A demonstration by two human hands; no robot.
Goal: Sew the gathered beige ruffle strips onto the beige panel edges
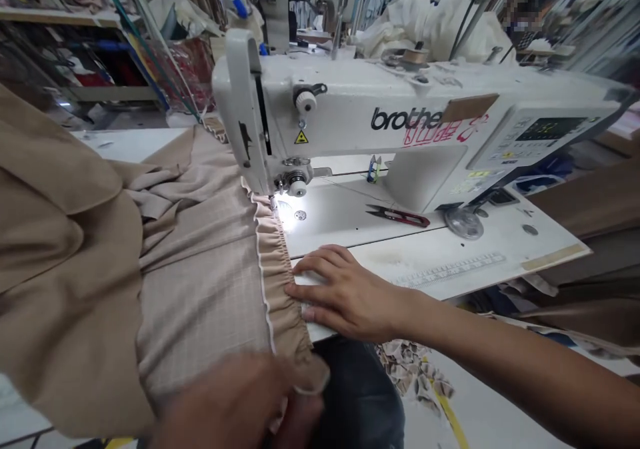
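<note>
A gathered ruffle strip (277,279) in tan cloth with a pale edge runs along the border of a beige checked fabric (200,295). Its far end lies under the needle area of a white sewing machine (345,102), where a lamp lights the plate. My right hand (345,292) lies on the machine bed with fingers spread, their tips touching the strip's right edge. At the bottom, blurred by motion, my left hand (235,402) is closed around the near end of the strip. Part of that end is hidden by the fingers.
Thread snips (399,216) and two small bobbin-like pieces (374,169) lie on the bed. A clear ruler (445,270) rests along the front edge. Brown cloth (65,255) is heaped at left. Below right, ruffled scraps (415,369) lie on a white surface.
</note>
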